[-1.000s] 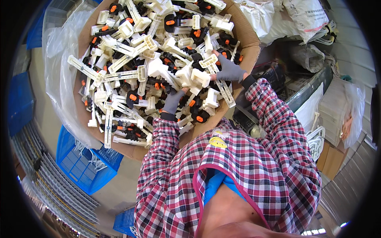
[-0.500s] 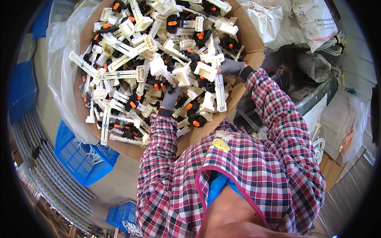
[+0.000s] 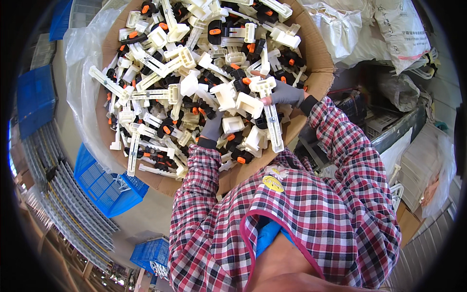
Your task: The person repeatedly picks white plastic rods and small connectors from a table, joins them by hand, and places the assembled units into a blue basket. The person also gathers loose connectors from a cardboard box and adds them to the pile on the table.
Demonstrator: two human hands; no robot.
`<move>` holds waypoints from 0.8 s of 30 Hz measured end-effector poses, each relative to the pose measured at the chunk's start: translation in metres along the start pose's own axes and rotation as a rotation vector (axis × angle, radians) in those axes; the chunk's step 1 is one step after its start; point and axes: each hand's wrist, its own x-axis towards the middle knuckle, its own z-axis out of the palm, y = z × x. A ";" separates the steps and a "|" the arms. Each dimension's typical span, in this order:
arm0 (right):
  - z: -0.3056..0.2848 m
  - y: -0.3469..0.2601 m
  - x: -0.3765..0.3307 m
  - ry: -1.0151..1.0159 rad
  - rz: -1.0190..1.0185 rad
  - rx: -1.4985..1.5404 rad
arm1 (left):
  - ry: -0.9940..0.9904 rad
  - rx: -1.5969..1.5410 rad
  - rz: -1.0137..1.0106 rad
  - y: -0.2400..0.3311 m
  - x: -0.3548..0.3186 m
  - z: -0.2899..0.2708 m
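Background: white sacks [image 3: 401, 34] lie at far right; a blue crate [image 3: 109, 191] stands on the floor [image 3: 143, 216] at left. At centre, a cardboard box [image 3: 319, 61] holds heaped plastic parts [image 3: 186, 86]. Right hand [image 3: 287, 94], gloved: thumb and fingers clamped on the head of a long white bracket [image 3: 273, 127], near the box's right side. Left hand [image 3: 212, 129], gloved: reaching into the heap's near side, beside an orange-tabbed black part [image 3: 205, 108]; fingertips hidden, so I cannot tell whether they grip.

view: head, left camera of a side-by-side pair | lens: wide fisheye, bending straight edges toward a dark rim | facing: down past the wearer's checked shirt [image 3: 311, 209], nearest, at lower edge, to left hand [image 3: 212, 129], right hand [image 3: 288, 94] and carton [image 3: 317, 48], farther off
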 end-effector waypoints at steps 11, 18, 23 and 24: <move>0.083 -0.051 0.019 -0.191 -0.163 -0.083 | -0.285 0.103 -0.027 0.046 -0.040 -0.016; 0.079 -0.021 0.003 0.081 -0.088 -0.809 | -0.591 0.269 0.054 0.036 -0.028 0.000; 0.079 0.011 -0.030 0.350 -0.036 -0.594 | -0.604 -0.629 -0.015 -0.041 -0.002 0.010; 0.072 0.019 -0.031 0.383 -0.053 -0.516 | -0.566 -0.639 -0.006 -0.043 0.001 0.011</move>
